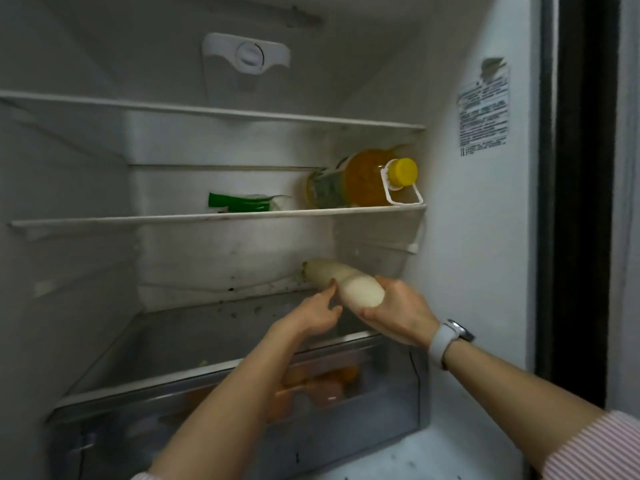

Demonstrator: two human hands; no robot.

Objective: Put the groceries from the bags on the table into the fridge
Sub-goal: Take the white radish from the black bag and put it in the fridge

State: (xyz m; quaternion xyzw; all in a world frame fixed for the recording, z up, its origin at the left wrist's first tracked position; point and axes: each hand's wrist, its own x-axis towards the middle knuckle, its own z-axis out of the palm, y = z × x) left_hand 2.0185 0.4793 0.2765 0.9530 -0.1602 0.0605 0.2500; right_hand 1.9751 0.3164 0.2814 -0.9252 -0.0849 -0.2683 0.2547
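The fridge stands wide open before me. A long white radish [341, 279] hangs over the right part of the lowest glass shelf [194, 337], its leafy end pointing toward the back wall. My right hand [398, 311] cups its near end from below with curled fingers. My left hand [317, 313] touches the radish's left side with its fingertips, fingers fairly straight. On the middle shelf [138, 220] lie a yellow-capped bottle of orange liquid [363, 180] on its side and a green-and-white packet [242, 202].
A clear crisper drawer [381, 393] below the lowest shelf holds orange and pale produce [325, 382]. The top shelf [207, 110] carries nothing visible. A thermostat dial [249, 57] sits on the back wall. The fridge's right wall [485, 237] bears a sticker.
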